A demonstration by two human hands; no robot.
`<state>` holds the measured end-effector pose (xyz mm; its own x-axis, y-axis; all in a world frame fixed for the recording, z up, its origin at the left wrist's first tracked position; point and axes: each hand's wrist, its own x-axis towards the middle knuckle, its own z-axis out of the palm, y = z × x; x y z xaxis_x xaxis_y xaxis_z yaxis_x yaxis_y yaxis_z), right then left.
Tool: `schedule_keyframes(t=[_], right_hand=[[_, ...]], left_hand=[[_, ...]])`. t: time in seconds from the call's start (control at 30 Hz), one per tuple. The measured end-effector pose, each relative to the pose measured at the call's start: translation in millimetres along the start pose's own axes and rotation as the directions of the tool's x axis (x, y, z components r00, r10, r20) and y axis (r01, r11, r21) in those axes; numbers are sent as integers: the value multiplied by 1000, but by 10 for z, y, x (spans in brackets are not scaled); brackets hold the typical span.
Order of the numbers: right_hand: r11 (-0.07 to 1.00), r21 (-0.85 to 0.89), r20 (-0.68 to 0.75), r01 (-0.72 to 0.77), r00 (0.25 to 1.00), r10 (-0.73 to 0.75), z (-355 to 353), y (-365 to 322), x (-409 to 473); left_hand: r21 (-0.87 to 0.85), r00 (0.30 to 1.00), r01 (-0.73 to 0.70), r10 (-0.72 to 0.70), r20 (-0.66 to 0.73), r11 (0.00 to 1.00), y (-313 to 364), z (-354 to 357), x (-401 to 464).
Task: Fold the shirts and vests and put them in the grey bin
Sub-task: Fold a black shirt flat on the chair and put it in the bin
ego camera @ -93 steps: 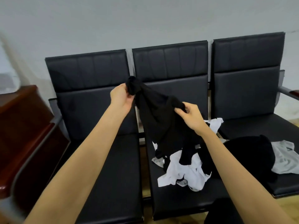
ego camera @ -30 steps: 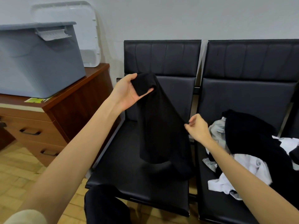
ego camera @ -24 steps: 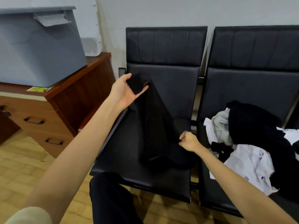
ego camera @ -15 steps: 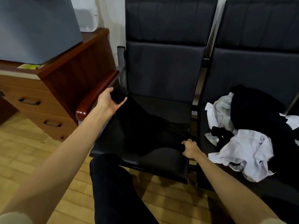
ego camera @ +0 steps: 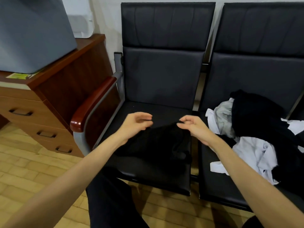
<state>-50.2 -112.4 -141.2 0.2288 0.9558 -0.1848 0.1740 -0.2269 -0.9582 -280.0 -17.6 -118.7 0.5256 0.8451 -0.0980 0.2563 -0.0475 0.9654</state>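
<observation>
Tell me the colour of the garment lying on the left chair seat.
Black garment, seen in the head view.

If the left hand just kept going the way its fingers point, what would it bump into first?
Most likely the right hand. The left hand has its loosely curled fingers aimed across the seat at it, just above the black garment. Depth is unclear, so it could pass just behind it.

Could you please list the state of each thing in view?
Black garment: lying on the left black chair seat, unfolded.
Left hand: open, holding nothing.
Right hand: pinching the garment's edge.
Heap of black and white clothes: unfolded, on the right seat.
Grey plastic bin: on the wooden cabinet.
</observation>
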Motion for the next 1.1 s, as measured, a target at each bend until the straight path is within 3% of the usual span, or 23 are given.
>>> schedule_keyframes(t=[0.1, 0.2, 0.27, 0.37, 0.47, 0.67, 0.8, 1.1], right_hand=[[983, 183, 25, 0, 1000, -4, -11, -406, -127], [932, 359, -5, -50, 998, 55, 1, -571, -199], [891, 449, -28, -70, 995, 92, 15, -624, -228], [860, 502, -59, -94, 988, 142, 76, -671, -267], [824, 559, -72, -95, 984, 162, 136, -714, -300], [887, 454, -122, -80, 981, 150, 36, -642, -347], [951, 293, -89, -100, 987, 131, 30, -608, -375], [952, 214, -166, 217, 969, -183, 192, -610, -496]], left_hand=[[215, 974, -192, 160, 159, 958, 0, 234, -93], [218, 951, -278, 300, -71, 935, -57, 367, -255], [77, 966, -239, 244, -78, 968, -12, 412, -390], [-55, 982, -116, 123, 146, 992, 67, 431, -508], [-70, 986, -105, 113, 120, 992, 98, 436, -482], [1, 967, -215, 213, -139, 977, 313, 186, -288], [-5, 967, -239, 237, -97, 971, 658, 130, -280], [-194, 958, -281, 262, -116, 940, 1254, 220, -181]])
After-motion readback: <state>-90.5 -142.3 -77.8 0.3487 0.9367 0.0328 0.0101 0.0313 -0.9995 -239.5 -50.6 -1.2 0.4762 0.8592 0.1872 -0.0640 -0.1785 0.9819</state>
